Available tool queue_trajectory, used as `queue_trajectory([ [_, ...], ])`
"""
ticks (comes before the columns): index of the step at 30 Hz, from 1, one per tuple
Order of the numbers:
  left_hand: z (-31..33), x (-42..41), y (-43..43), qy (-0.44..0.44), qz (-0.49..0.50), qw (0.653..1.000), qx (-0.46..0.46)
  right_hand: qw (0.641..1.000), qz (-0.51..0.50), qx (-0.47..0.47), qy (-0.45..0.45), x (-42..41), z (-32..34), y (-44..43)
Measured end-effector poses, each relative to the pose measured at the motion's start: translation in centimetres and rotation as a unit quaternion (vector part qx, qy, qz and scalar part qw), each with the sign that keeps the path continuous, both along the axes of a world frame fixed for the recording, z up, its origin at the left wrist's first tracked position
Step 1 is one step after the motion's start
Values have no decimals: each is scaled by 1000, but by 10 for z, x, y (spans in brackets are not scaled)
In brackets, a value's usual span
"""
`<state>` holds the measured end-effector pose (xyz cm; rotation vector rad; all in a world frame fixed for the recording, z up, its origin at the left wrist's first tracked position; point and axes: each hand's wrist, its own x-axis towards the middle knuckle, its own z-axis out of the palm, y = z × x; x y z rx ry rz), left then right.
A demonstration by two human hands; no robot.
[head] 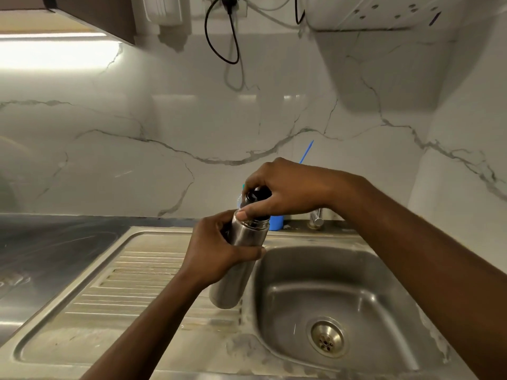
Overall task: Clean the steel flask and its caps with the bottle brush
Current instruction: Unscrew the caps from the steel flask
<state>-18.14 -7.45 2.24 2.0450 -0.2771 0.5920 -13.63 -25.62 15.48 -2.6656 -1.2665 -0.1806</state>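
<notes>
A person holds a steel flask (241, 259) above the near-left rim of a kitchen sink (384, 286), the bottle tilted so its mouth leans toward the basin, probably so that any drips fall into the metal. The left hand (219, 250) is wrapped firmly around the flask's upper body, bracing it against a twist. The right hand (277, 192) comes from over the sink and closes its fingers (256, 208) around a black cap (258, 194) at the flask's mouth, a grip that suggests the cap is being unscrewed or screwed on; which of the two cannot be told. Behind the sink, against the marble wall, stands a blue cup (275, 222) with a thin blue handle (306, 151) rising out of it, possibly the bottle brush, though its bristles are hidden by the hands. The tap (315, 218) sits just behind the sink, beside the cup, and no water is seen running. The basin itself looks dry and empty of dishes, so the scrubbing appears not yet begun.
</notes>
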Motion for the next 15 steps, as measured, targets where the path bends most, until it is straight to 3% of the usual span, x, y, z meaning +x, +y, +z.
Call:
queue_trajectory([
  [4,-4,-1,-4,7,-12,1000,-24,996,51,-55,37,2,13,0],
  [8,-5,0,-5,9,-10,1000,-27,992,72,-36,97,5,14,-4],
  [13,-1,-1,-2,6,11,1000,-15,997,-55,-10,53,7,8,-4],
  [15,0,0,-2,7,13,1000,-11,997,-49,-13,54,7,5,0],
])
